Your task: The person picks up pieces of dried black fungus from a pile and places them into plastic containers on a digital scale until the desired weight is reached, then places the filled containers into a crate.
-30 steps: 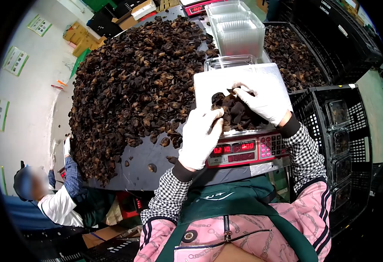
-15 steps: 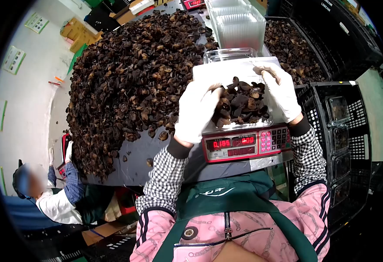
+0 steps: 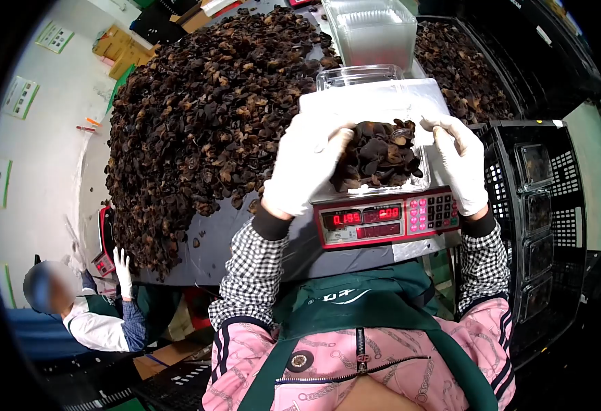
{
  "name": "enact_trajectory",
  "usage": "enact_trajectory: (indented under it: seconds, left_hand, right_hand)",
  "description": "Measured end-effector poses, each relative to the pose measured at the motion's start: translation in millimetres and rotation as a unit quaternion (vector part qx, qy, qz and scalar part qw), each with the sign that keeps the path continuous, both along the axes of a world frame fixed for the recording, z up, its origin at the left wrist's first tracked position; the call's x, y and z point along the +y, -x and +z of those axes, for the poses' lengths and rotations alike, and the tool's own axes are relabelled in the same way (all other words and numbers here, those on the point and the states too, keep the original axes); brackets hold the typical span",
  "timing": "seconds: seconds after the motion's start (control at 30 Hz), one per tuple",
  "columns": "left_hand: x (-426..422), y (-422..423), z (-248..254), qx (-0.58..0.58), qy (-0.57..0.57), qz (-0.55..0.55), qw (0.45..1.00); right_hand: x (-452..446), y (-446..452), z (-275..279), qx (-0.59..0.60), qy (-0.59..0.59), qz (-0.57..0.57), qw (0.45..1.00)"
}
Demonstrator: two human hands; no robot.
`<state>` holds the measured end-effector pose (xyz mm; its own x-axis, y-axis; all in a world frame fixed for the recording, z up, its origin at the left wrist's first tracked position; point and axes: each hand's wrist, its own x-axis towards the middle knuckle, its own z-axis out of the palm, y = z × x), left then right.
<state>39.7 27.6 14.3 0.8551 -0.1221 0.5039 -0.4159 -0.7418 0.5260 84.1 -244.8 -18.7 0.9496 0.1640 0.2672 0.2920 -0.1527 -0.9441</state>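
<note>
A clear plastic tray [image 3: 420,179] heaped with dark wood ear mushrooms [image 3: 377,157] rests on the white platform [image 3: 417,89] of a red digital scale [image 3: 362,229], whose red digits are lit. At the tray's left side, my gloved left hand [image 3: 309,159] is cupped with its fingertips against the heap; its other fingers are partly hidden. My gloved right hand [image 3: 459,161] hovers beside the tray's right edge, fingers bent and apart, with nothing visible in it. Behind the tray lies another clear container [image 3: 359,75].
A big pile of wood ears [image 3: 204,116] covers the table's left part. Stacked clear trays [image 3: 372,34] stand at the back. A black crate [image 3: 568,198] at right holds filled boxes; another crate [image 3: 461,75] holds loose wood ears. A co-worker [image 3: 102,318] is at left.
My right hand has shifted right and down, off the tray's upper right corner. My left hand stays against the heap, which looks more compact. The co-worker's hand has lifted with fingers spread.
</note>
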Motion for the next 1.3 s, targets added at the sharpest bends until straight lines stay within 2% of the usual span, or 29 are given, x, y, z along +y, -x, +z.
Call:
enact_trajectory:
  seconds: [0.07, 0.13, 0.2, 0.27, 0.3, 0.33, 0.43, 0.5, 0.53, 0.57, 0.67, 0.73, 0.8, 0.83, 0.87, 0.9, 0.97, 1.0, 1.03, 1.07, 1.17, 1.2, 1.27, 1.3]
  left_hand:
    - [10.2, 8.3, 10.1, 0.005, 0.043, 0.052, 0.998]
    - [29.8, 9.9, 4.1, 0.039, 0.123, 0.063, 0.990]
    - [35.4, 9.6, 3.1, 0.065, 0.126, 0.067, 0.988]
    - [25.8, 5.5, 5.3, 0.001, 0.002, 0.028, 1.000]
    - [17.0, 3.4, 7.4, 0.000, -0.015, -0.001, 1.000]
    - [9.5, -0.5, 7.0, -0.055, -0.107, -0.042, 0.992]
    - [-5.1, -12.1, -4.6, 0.060, -0.025, -0.039, 0.997]
    - [-7.3, -14.7, -3.5, 0.077, -0.033, -0.028, 0.996]
    - [-7.6, -14.9, -1.4, 0.085, -0.039, -0.021, 0.995]
    - [-7.7, -13.4, 2.6, 0.100, -0.043, -0.004, 0.994]
    - [2.1, -11.2, -4.9, 0.023, 0.007, 0.034, 0.999]
    - [13.0, -8.8, -1.0, 0.036, 0.047, 0.045, 0.997]
    - [22.6, -6.2, -0.5, 0.098, 0.174, 0.045, 0.979]
    - [21.5, -6.2, 0.0, 0.091, 0.269, 0.022, 0.959]
    - [24.2, -4.6, 5.4, 0.101, 0.272, 0.016, 0.957]
    - [24.4, -3.7, 9.4, 0.109, 0.275, 0.021, 0.955]
    - [22.6, -1.5, 16.0, 0.122, 0.294, 0.021, 0.948]
    - [20.4, -0.8, 19.0, 0.128, 0.311, 0.016, 0.942]
    - [18.2, -1.0, 19.8, 0.134, 0.327, 0.009, 0.936]
    - [16.5, -2.1, 18.0, 0.118, 0.283, 0.013, 0.952]
    - [3.4, -2.4, 15.2, 0.078, 0.159, 0.011, 0.984]
    - [3.6, -6.8, 3.7, 0.009, 0.098, -0.013, 0.995]
    - [-1.4, -9.6, -8.9, -0.006, 0.077, -0.016, 0.997]
    - [-4.5, -6.8, -6.8, 0.027, 0.093, -0.010, 0.995]
  right_hand:
    - [-4.8, 4.0, -0.4, -0.036, -0.009, -0.036, 0.999]
    - [-10.2, 14.4, 10.6, 0.024, -0.056, -0.035, 0.998]
    - [-15.3, 14.4, 3.9, 0.038, -0.084, -0.054, 0.994]
    - [-12.1, 16.7, 2.8, 0.048, -0.103, -0.058, 0.992]
    - [-10.3, 17.9, 2.0, 0.050, -0.101, -0.056, 0.992]
    - [-8.5, 19.9, 2.5, 0.052, -0.098, -0.053, 0.992]
    - [-0.3, 29.9, 17.1, 0.051, 0.006, -0.012, 0.999]
    - [15.8, 30.0, 16.4, -0.145, 0.115, 0.000, 0.983]
    - [25.4, 33.1, 18.9, -0.079, 0.103, 0.027, 0.991]
    - [32.0, 30.1, 17.9, -0.131, 0.141, 0.033, 0.981]
    - [47.7, 17.9, 12.8, -0.280, 0.248, 0.045, 0.926]
    - [52.6, 12.1, 10.6, -0.345, 0.284, 0.051, 0.893]
    - [55.5, 13.4, 18.7, -0.284, 0.205, 0.074, 0.934]
    - [55.7, 14.8, 23.9, -0.251, 0.166, 0.085, 0.950]
    - [54.1, 14.9, 28.3, -0.262, 0.132, 0.059, 0.954]
    - [51.7, 20.4, 34.5, -0.156, 0.038, 0.050, 0.986]
    - [35.8, 23.7, 41.8, 0.037, -0.057, 0.013, 0.998]
    - [35.4, 27.4, 46.3, 0.054, -0.179, 0.020, 0.982]
    - [25.8, 29.4, 43.7, 0.085, -0.232, 0.062, 0.967]
    - [15.1, 32.8, 41.3, 0.116, -0.283, 0.103, 0.946]
    - [5.1, 57.7, 20.0, 0.185, -0.387, 0.078, 0.900]
    - [0.3, 67.7, 11.1, 0.216, -0.413, 0.081, 0.881]
    - [-7.9, 88.1, 0.7, 0.319, -0.444, 0.066, 0.835]
    - [-10.5, 95.8, -4.1, 0.326, -0.460, 0.078, 0.822]
